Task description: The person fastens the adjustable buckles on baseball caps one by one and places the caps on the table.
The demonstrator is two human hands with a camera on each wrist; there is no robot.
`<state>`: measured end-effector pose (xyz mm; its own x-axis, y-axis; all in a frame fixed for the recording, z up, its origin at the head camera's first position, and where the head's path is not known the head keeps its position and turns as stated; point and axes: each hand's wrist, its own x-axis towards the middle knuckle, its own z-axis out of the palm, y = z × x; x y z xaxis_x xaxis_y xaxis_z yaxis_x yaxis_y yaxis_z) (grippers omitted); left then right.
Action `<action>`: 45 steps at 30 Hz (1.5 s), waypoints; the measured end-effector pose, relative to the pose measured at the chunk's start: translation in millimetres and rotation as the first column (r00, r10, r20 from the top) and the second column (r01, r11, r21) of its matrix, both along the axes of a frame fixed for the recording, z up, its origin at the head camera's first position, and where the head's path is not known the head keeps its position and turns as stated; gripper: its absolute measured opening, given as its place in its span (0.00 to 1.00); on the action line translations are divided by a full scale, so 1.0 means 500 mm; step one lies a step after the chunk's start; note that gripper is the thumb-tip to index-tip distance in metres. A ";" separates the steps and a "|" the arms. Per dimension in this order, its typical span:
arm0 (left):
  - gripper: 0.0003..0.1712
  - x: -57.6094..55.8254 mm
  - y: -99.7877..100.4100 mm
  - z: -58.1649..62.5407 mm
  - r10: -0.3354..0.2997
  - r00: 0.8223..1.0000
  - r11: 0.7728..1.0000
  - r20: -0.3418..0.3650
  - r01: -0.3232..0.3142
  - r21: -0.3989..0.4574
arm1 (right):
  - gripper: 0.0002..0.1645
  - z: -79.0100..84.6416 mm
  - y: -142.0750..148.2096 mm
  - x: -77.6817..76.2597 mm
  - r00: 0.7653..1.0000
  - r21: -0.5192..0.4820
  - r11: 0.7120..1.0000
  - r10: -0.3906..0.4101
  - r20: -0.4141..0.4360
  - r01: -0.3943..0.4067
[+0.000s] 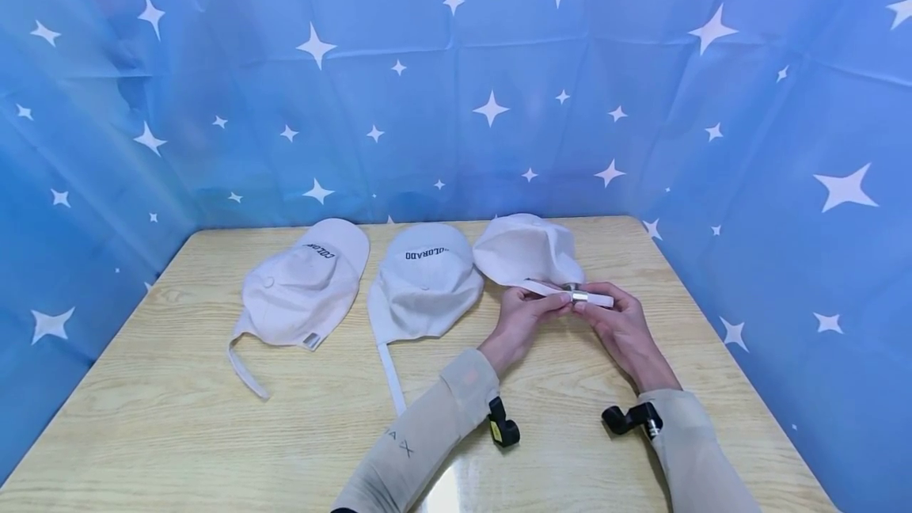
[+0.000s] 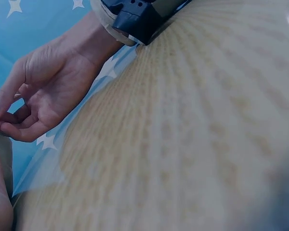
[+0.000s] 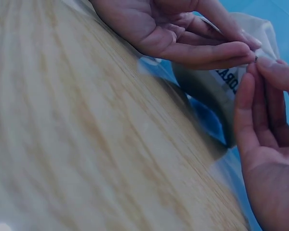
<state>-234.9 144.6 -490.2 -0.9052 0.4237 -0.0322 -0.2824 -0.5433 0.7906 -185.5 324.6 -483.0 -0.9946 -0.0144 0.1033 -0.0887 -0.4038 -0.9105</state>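
A white cap [image 1: 527, 252] lies at the right of the row, its back strap toward the person. Both hands meet at the metal buckle [image 1: 579, 297] on that strap [image 1: 601, 300]. My left hand [image 1: 522, 321] pinches the strap just left of the buckle, thumb on top. From the other side, my right hand [image 1: 625, 332] grips the strap at the buckle, its free end lying along the fingers. Fingertips of the two hands come together in the right wrist view, hiding most of the buckle there.
Two more white caps lie to the left, a middle cap [image 1: 427, 283] and a left cap [image 1: 302, 287], both lettered, with loose straps hanging toward the front. The wooden table [image 1: 214, 450] ends at a blue star-patterned curtain [image 1: 399, 133] behind and at the sides.
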 end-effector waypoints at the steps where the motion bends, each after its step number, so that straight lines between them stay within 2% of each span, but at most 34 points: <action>1: 0.07 0.000 0.001 0.000 0.003 1.000 1.000 0.006 -0.003 -0.003 | 0.19 0.000 0.000 0.001 1.000 -0.011 1.000 0.007 0.002 -0.007; 4: 0.08 0.000 0.002 -0.002 -0.006 0.999 1.000 0.032 0.006 0.005 | 0.20 -0.001 -0.001 0.003 0.999 -0.054 0.998 0.038 -0.006 -0.038; 7: 0.07 0.000 0.000 -0.001 -0.044 0.997 0.999 0.064 0.042 0.023 | 0.21 -0.001 -0.002 0.007 0.998 -0.086 0.994 0.063 -0.016 -0.064; 10: 0.05 -0.002 -0.001 -0.001 -0.072 0.994 0.997 0.081 0.069 0.043 | 0.21 0.000 -0.003 0.009 0.998 -0.090 0.994 0.058 -0.018 -0.060; 22: 0.06 -0.004 0.008 0.000 -0.041 0.997 0.999 0.064 0.040 0.028 | 0.20 -0.001 0.008 0.013 0.997 -0.078 0.995 0.067 -0.036 -0.069; 32: 0.07 -0.002 0.004 0.001 -0.069 0.997 0.997 0.037 0.069 0.018 | 0.20 -0.005 0.008 0.009 0.995 -0.082 0.992 0.093 -0.033 -0.096; 40: 0.05 -0.006 -0.001 0.001 -0.039 0.996 0.999 0.085 0.037 0.025 | 0.18 0.001 0.001 0.002 0.999 -0.087 0.995 0.046 0.001 -0.045; 45: 0.05 -0.006 -0.002 0.003 -0.045 0.996 0.999 0.080 0.043 0.031 | 0.18 0.002 0.000 0.001 0.999 -0.097 0.994 0.042 -0.003 -0.042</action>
